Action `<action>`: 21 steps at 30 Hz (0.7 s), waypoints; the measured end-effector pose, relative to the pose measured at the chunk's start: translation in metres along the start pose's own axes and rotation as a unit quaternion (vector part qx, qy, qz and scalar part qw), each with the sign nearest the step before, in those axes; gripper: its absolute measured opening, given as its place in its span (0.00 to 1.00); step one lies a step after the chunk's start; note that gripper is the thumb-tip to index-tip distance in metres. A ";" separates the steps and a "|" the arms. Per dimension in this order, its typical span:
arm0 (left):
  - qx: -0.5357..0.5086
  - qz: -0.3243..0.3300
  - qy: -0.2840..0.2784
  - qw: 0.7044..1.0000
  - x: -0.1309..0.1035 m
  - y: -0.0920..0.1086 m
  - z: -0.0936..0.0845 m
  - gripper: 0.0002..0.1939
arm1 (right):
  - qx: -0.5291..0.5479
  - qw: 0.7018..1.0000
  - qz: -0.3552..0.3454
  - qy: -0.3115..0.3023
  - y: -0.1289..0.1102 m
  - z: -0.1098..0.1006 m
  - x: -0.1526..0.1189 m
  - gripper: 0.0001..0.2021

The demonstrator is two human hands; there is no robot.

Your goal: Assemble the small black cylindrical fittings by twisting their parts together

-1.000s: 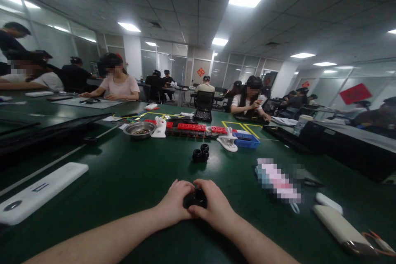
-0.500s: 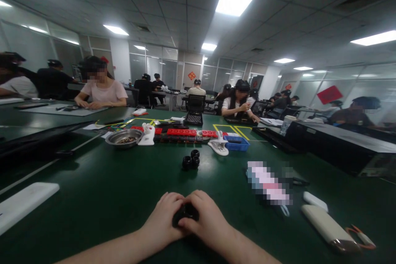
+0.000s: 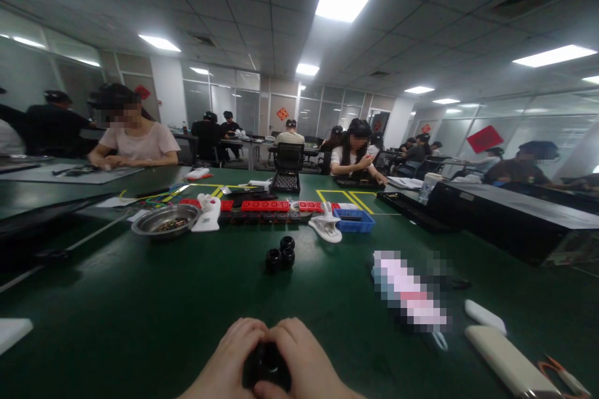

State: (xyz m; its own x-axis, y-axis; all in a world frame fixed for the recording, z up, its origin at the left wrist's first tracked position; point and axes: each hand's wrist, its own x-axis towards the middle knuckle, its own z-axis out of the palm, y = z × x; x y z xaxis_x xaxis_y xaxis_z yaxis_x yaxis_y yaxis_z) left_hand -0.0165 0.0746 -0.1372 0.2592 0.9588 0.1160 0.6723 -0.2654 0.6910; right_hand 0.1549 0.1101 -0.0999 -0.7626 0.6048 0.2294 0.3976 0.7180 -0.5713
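Observation:
Low at the front of the table, a glossy black rounded piece (image 3: 264, 369) sits between my two hands, its exact kind hard to make out. My left hand (image 3: 234, 352) curls around its left side. From the other side my right hand (image 3: 306, 355) closes over it, the thumb lying across its near edge. Both sets of fingers meet on top and hide much of the piece. Farther forward stand three small black round pieces (image 3: 281, 255), touching one another, each with an opening.
Behind them are a metal bowl (image 3: 163, 222) of small parts, white clamp-like pieces (image 3: 207, 213), a red strip (image 3: 262, 206) and a blue tray (image 3: 353, 222). To the right lie a pixelated pouch (image 3: 412, 293) and a beige power bank (image 3: 508, 361). People sit across the table.
My view has shifted a little. Both hands, still around the black piece, appear lower and nearer to me. The three black pieces remain grouped together.

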 end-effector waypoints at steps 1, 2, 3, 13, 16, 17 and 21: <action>0.002 0.000 -0.001 1.000 0.001 -0.001 0.000 0.21 | 0.014 0.999 -0.032 -0.004 0.003 0.000 0.000 0.22; 0.003 -0.001 -0.005 1.000 0.002 -0.001 0.000 0.20 | 0.029 0.998 -0.064 -0.002 0.007 0.001 0.001 0.23; 0.003 0.000 -0.009 1.000 0.002 -0.002 0.000 0.21 | 0.042 0.995 -0.087 0.007 0.011 0.002 0.001 0.23; 0.019 0.007 -0.040 0.999 0.004 0.005 -0.008 0.21 | 0.015 0.996 -0.053 0.073 0.021 0.012 0.001 0.18; 0.029 0.009 -0.041 0.999 0.004 0.004 -0.008 0.23 | 0.075 0.994 -0.082 0.024 0.016 0.006 0.001 0.19; 0.032 0.008 -0.041 0.999 0.004 0.004 -0.008 0.24 | 0.085 0.993 -0.083 0.016 0.015 0.005 0.001 0.21; 0.032 0.017 -0.035 0.999 0.002 0.004 -0.008 0.26 | 0.077 0.995 -0.055 0.041 0.014 0.006 -0.001 0.25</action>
State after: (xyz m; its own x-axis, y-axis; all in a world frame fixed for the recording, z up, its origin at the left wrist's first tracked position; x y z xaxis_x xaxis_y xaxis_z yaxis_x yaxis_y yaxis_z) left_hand -0.0183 0.0766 -0.1288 0.3298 0.9400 0.0870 0.7050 -0.3065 0.6395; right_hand 0.1582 0.1175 -0.1129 -0.7508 0.5559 0.3569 0.2265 0.7241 -0.6515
